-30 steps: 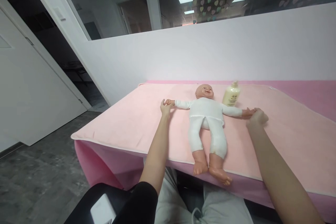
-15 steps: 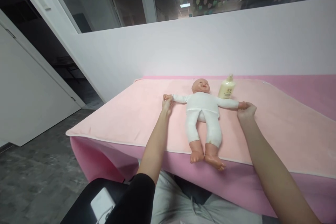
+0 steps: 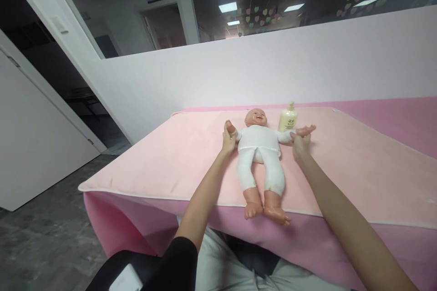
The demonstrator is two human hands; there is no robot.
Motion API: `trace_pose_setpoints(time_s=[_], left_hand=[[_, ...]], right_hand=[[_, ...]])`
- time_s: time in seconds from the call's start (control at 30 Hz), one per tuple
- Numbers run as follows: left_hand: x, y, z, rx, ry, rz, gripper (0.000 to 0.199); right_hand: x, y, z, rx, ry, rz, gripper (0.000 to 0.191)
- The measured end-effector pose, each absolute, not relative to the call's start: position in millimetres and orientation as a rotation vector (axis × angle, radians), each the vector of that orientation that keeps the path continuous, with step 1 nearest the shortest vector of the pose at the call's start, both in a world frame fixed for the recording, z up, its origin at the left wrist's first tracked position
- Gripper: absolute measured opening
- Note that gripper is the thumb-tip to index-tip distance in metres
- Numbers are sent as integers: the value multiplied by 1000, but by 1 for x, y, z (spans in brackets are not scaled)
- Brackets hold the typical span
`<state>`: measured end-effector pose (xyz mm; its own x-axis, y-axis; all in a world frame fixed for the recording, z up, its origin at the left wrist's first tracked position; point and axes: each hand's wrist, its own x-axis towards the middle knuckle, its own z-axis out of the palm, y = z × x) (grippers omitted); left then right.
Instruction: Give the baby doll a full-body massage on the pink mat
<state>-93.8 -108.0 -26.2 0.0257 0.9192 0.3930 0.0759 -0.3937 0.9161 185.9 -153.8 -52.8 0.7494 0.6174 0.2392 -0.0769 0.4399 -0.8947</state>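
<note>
A baby doll point(image 3: 259, 138) in a white suit lies on its back on the pale pink towel point(image 3: 191, 145), its head toward the wall and its bare feet at the table's front edge. My left hand point(image 3: 229, 140) is closed round the doll's arm near the wrist, on the left side. On the right, my right hand point(image 3: 301, 143) grips the doll's other arm at the wrist, and the doll's hand points outward beyond my fingers. Both doll arms are spread to the sides.
A pale yellow pump bottle point(image 3: 288, 117) stands behind the doll's arm, right of its head. A white wall point(image 3: 239, 72) with a window above borders the table's back. A white device point(image 3: 126, 278) rests at the lower left.
Both my hands have moved inward toward the doll's body, and the doll's arms, stretched wide before, are now drawn in closer. The view has shifted slightly.
</note>
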Motion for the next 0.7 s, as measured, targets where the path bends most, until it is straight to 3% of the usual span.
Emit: trace_pose_setpoints(time_s=[0.07,0.3,0.5,0.7], left_hand=[[-92,-114,-22,1875,1215,1336,75],[-81,-134,-5,2385,1588,774,60],[-70,-145,7,2482,1672,504,60],[-69,-145,12,2464,1681,442,59]], right_hand=[[173,-158,-47,-1160,-782,382,84],[135,-171,-28,-1632,-1667,-112,73],[125,-179,-16,-1795,-1929,-343,54],[125,-179,-17,-1810,-1953,-400,54]])
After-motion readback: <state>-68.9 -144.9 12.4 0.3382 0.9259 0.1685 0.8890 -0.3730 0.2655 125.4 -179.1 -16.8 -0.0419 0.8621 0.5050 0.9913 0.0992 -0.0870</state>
